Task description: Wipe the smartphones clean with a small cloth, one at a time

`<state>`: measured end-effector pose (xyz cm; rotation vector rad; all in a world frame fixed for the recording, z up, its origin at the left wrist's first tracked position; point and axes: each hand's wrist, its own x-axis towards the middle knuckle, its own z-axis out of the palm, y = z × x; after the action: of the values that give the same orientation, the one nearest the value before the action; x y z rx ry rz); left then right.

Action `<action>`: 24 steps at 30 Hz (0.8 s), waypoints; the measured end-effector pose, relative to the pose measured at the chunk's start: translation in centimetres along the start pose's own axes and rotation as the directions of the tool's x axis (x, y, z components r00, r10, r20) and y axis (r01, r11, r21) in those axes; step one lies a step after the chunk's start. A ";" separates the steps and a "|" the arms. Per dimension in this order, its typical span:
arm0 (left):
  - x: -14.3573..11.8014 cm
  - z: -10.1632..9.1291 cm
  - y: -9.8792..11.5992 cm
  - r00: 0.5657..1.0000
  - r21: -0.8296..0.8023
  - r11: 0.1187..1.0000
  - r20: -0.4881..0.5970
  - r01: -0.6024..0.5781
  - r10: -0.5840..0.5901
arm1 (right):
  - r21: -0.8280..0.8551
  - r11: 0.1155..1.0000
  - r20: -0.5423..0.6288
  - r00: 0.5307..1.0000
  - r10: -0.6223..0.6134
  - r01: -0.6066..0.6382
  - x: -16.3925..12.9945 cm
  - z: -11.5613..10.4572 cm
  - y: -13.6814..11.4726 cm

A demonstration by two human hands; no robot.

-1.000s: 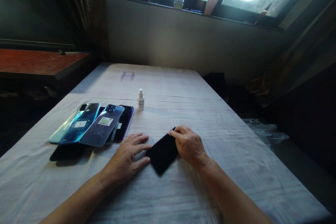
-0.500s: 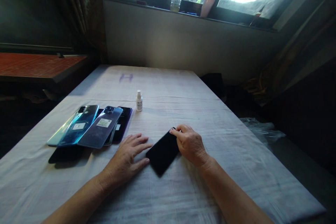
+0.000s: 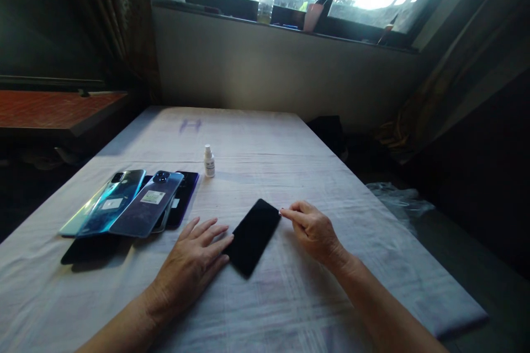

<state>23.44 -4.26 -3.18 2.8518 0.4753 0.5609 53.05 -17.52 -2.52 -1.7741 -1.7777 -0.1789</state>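
As left hand [image 3: 191,258] rests spread against black phone [image 3: 255,238], right hand [image 3: 315,233] curled at its corner, hold unclear

Tabletop [image 3: 256,138]: covered in pale, creased cloth [image 3: 281,314]
Left side: overlapping phones [image 3: 144,215]
Middle: black phone [image 3: 254,237], set slantwise
Beyond black phone: small white bottle [image 3: 209,164], upright

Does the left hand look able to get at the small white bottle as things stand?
Probably yes: the left hand lies open at the edge of the black phone, with only tablecloth showing between it and the upright white bottle. The stacked phones lie left of that path.
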 end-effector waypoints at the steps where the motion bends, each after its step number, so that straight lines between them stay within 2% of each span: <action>1: 0.0 0.1 0.4 1.000 0.011 1.000 -0.010 -0.007 0.007 | -0.016 1.000 0.005 1.000 -0.015 0.015 -0.1 0.3 -0.1; 7: 0.0 0.4 1.5 0.998 -0.005 0.999 -0.029 -0.052 0.052 | -0.080 0.996 0.033 0.999 -0.031 0.034 -0.3 1.7 -0.2; 15: 0.1 0.4 0.1 0.999 -0.172 0.984 -0.010 -0.051 0.050 | 0.006 0.981 0.046 0.980 -0.194 0.194 -1.1 1.6 -1.7; 21: 0.2 -0.1 -1.0 0.994 -0.244 0.967 0.059 -0.071 0.088 | -0.039 0.988 0.043 0.989 -0.145 0.146 -0.9 1.7 -1.7; 24: 0.2 -0.5 -1.5 0.988 -0.254 0.963 0.096 -0.090 0.117 | 0.016 0.979 0.050 0.978 -0.202 0.201 -1.1 1.5 -2.1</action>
<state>23.02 -2.73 -3.07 2.6584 0.2194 0.4417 50.51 -17.88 -3.63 -1.6022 -1.9918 -0.2076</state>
